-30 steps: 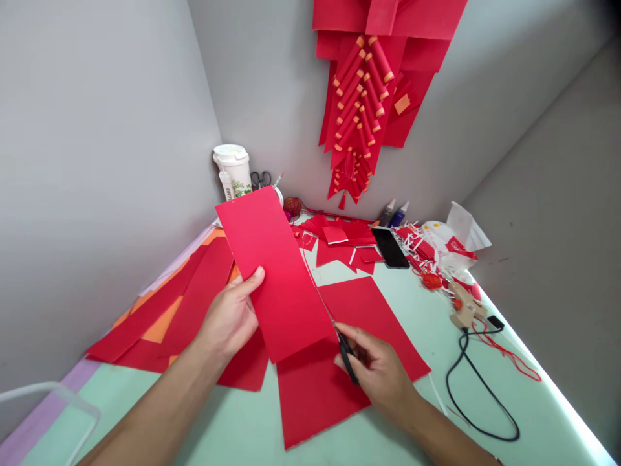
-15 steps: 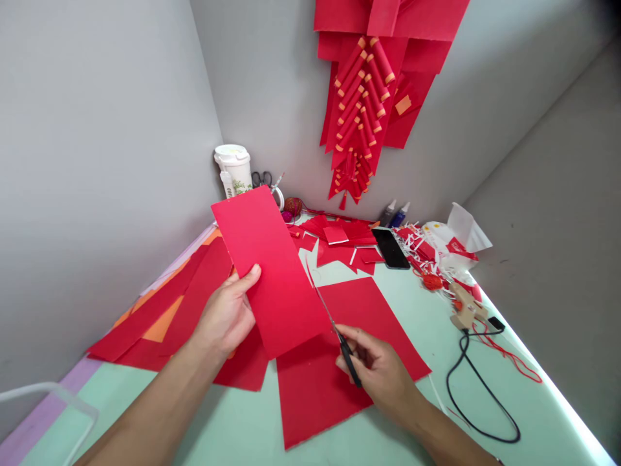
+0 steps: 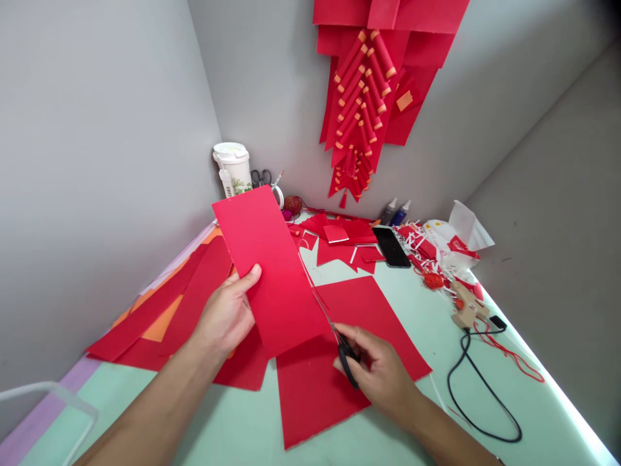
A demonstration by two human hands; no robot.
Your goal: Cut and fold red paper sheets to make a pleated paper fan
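My left hand [image 3: 231,309] grips a rectangular sheet of red paper [image 3: 272,272] by its left edge, thumb on top, holding it tilted above the table. My right hand [image 3: 376,362] is closed around the black handles of a pair of scissors [image 3: 347,364]. Their blades lie along the right edge of the held sheet, near its lower right corner. A thin curled sliver of paper hangs beside that edge. Below, a larger red sheet [image 3: 325,404] lies flat on the table.
Red and orange sheets [image 3: 189,310] are stacked at left. Behind lie red scraps [image 3: 334,243], a phone [image 3: 392,247], glue bottles [image 3: 400,213] and a white lidded cup [image 3: 233,165]. At right sits a glue gun [image 3: 466,307] with a looped cord. Red paper firecrackers [image 3: 361,97] hang on the wall.
The scissors have opened a little wider at the handles, their blades still along the sheet's right edge. The paper sliver has shifted. My left hand and the sheet stay nearly still.
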